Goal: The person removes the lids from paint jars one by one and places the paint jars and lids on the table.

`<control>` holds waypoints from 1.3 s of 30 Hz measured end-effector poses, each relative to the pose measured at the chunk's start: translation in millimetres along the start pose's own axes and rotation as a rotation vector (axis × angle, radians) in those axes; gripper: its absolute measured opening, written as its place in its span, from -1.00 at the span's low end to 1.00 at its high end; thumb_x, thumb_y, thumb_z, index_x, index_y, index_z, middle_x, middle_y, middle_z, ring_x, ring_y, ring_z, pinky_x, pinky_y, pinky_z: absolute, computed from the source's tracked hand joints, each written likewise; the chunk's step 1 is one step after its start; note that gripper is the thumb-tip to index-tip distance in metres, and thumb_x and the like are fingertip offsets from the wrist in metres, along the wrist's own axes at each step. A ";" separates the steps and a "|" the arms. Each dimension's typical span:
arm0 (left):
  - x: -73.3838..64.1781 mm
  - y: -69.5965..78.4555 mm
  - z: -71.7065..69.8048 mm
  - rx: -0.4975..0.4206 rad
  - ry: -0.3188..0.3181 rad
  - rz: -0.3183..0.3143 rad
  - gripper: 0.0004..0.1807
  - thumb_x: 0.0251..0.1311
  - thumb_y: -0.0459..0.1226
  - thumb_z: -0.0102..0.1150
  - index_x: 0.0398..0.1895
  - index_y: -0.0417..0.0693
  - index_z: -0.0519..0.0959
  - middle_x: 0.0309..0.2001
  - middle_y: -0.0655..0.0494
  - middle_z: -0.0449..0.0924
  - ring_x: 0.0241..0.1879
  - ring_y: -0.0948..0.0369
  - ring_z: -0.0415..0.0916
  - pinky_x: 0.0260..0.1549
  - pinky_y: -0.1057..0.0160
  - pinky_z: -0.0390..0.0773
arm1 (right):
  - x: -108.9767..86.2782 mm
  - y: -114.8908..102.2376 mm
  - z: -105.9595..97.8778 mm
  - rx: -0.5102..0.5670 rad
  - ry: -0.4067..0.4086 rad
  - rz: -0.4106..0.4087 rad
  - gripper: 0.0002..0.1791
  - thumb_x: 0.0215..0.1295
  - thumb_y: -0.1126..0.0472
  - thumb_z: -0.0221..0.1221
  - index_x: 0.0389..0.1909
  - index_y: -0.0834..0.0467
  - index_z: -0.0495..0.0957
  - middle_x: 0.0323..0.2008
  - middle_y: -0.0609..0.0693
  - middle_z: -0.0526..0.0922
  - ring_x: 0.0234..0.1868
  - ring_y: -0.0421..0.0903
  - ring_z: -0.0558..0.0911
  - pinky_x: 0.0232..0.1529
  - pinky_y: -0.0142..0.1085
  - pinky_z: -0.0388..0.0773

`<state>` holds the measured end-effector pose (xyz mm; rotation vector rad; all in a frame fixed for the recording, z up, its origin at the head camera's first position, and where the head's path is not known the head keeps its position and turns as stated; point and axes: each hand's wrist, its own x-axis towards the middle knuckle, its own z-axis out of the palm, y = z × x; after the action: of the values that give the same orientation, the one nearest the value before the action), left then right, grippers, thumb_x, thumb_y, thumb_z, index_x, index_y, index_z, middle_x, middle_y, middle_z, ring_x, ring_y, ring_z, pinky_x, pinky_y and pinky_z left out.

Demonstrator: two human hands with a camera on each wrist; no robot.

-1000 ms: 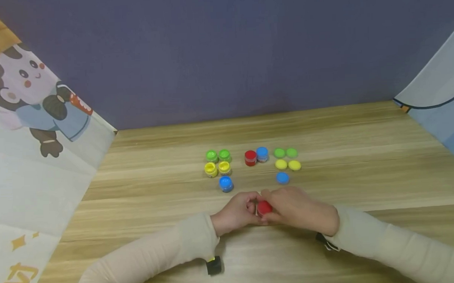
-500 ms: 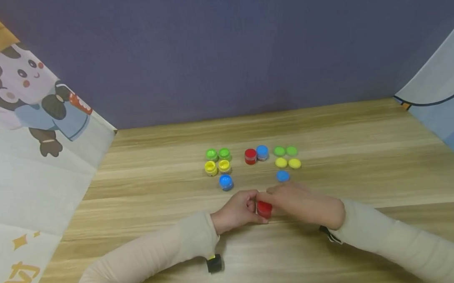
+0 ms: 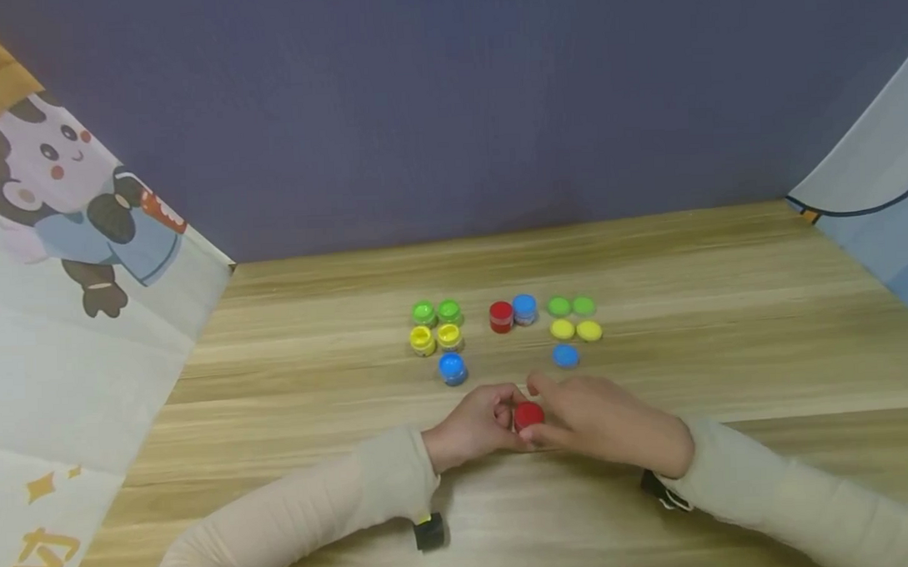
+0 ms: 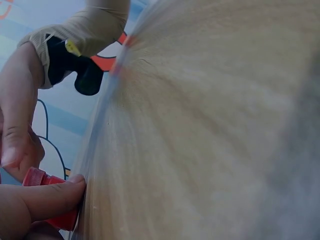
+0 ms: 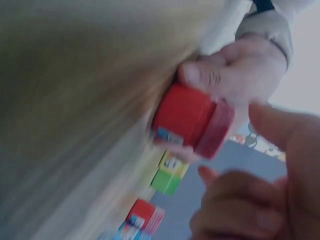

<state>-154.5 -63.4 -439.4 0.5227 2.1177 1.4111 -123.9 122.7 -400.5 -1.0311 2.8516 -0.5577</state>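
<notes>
My left hand point(image 3: 480, 419) holds a small red paint jar point(image 5: 185, 112) on the table, thumb and fingers around its sides. The jar stands upright with its red lid point(image 3: 529, 415) on, as the head view shows. My right hand point(image 3: 609, 420) hovers at the lid, thumb and forefinger spread to either side. In the right wrist view a gap shows between those fingertips and the lid. Behind the hands are another lidded red jar point(image 3: 501, 317) and a lidded blue jar point(image 3: 525, 308), side by side.
Left of centre, uncovered jars stand grouped: green point(image 3: 423, 313), yellow point(image 3: 422, 341) and one blue point(image 3: 452, 369). Loose lids lie to the right, green point(image 3: 559, 306), yellow point(image 3: 589, 331) and blue point(image 3: 565, 355). A dark panel point(image 3: 493, 115) closes off the table's back.
My right hand's fingers have come off the red lid, passed over its top, and spread beside it again. The left hand and the jar have stayed in place.
</notes>
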 end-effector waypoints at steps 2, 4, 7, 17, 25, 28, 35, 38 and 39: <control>0.2 0.8 0.2 -0.001 0.000 -0.002 -0.68 -0.14 -0.54 0.39 -0.29 -0.18 0.53 -0.67 0.11 0.41 -0.67 0.31 0.26 -0.66 0.44 0.24 | -0.2 -4.0 3.1 -0.036 0.043 0.051 -0.61 0.25 -0.11 0.16 -0.28 0.15 0.38 -0.74 -0.21 0.22 -0.73 -0.31 0.20 -0.72 -0.45 0.16; 0.3 1.3 0.6 -0.006 0.000 -0.003 -0.68 -0.15 -0.54 0.39 -0.30 -0.18 0.53 -0.67 0.10 0.41 -0.67 0.31 0.27 -0.65 0.44 0.26 | 0.2 -7.6 6.0 -0.089 0.068 0.092 -0.63 0.25 -0.12 0.15 -0.37 0.13 0.39 -0.76 -0.19 0.23 -0.74 -0.29 0.21 -0.73 -0.43 0.15; 0.3 1.6 1.1 -0.009 0.003 -0.003 -0.70 -0.14 -0.54 0.38 -0.31 -0.19 0.53 -0.69 0.11 0.38 -0.68 0.30 0.26 -0.65 0.44 0.24 | 1.9 -11.2 9.8 -0.133 0.066 0.136 -0.58 0.23 -0.15 0.16 -0.38 0.15 0.42 -0.76 -0.17 0.26 -0.74 -0.26 0.23 -0.73 -0.40 0.15; 0.1 0.2 1.7 -0.032 0.000 0.010 -0.70 -0.14 -0.58 0.36 -0.30 -0.22 0.55 -0.70 0.11 0.37 -0.69 0.31 0.26 -0.65 0.46 0.26 | 6.1 -12.9 12.1 -0.116 0.023 0.139 -0.61 0.22 -0.11 0.18 -0.33 0.16 0.43 -0.74 -0.16 0.29 -0.74 -0.25 0.24 -0.72 -0.40 0.15; -2.7 1.7 -0.8 -0.010 -0.016 0.001 -0.67 -0.10 -0.53 0.37 -0.21 -0.18 0.56 -0.68 0.11 0.37 -0.68 0.30 0.26 -0.67 0.45 0.23 | 6.2 -7.3 5.8 -0.112 -0.019 -0.009 -0.68 0.28 -0.08 0.13 -0.29 0.09 0.38 -0.72 -0.21 0.25 -0.72 -0.30 0.21 -0.69 -0.43 0.13; -3.1 1.4 -2.0 0.002 -0.030 -0.002 -0.64 -0.09 -0.52 0.37 -0.17 -0.15 0.56 -0.67 0.13 0.38 -0.66 0.30 0.26 -0.66 0.45 0.23 | 7.3 -6.0 2.3 -0.121 -0.059 -0.041 -0.68 0.28 -0.09 0.13 -0.25 0.08 0.39 -0.72 -0.22 0.24 -0.71 -0.31 0.20 -0.68 -0.44 0.13; -2.2 0.1 -2.5 0.002 -0.038 0.000 -0.57 -0.11 -0.52 0.38 -0.11 -0.09 0.55 -0.66 0.13 0.40 -0.66 0.30 0.26 -0.68 0.45 0.21 | 8.7 -2.7 -4.9 -0.225 -0.074 -0.155 -0.65 0.17 0.01 0.24 -0.16 0.10 0.39 -0.72 -0.23 0.24 -0.70 -0.29 0.20 -0.64 -0.45 0.20; -2.8 0.8 -2.3 0.014 -0.032 0.002 -0.57 -0.11 -0.51 0.39 -0.11 -0.11 0.55 -0.64 0.12 0.40 -0.64 0.30 0.26 -0.67 0.45 0.22 | 9.3 -1.1 -7.3 -0.250 -0.085 -0.204 -0.68 0.17 0.13 0.26 -0.15 0.08 0.36 -0.72 -0.22 0.22 -0.70 -0.29 0.18 -0.65 -0.47 0.17; -3.0 1.3 -2.2 0.017 -0.029 0.001 -0.57 -0.12 -0.51 0.39 -0.11 -0.11 0.55 -0.64 0.12 0.40 -0.64 0.30 0.26 -0.66 0.45 0.22 | 9.5 -0.4 -8.3 -0.258 -0.089 -0.219 -0.69 0.18 0.17 0.26 -0.15 0.08 0.35 -0.72 -0.22 0.21 -0.70 -0.29 0.17 -0.66 -0.48 0.16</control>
<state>-153.6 -66.3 -436.8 0.5485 2.1082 1.3789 -132.5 119.1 -391.9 -1.3809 2.8025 -0.1492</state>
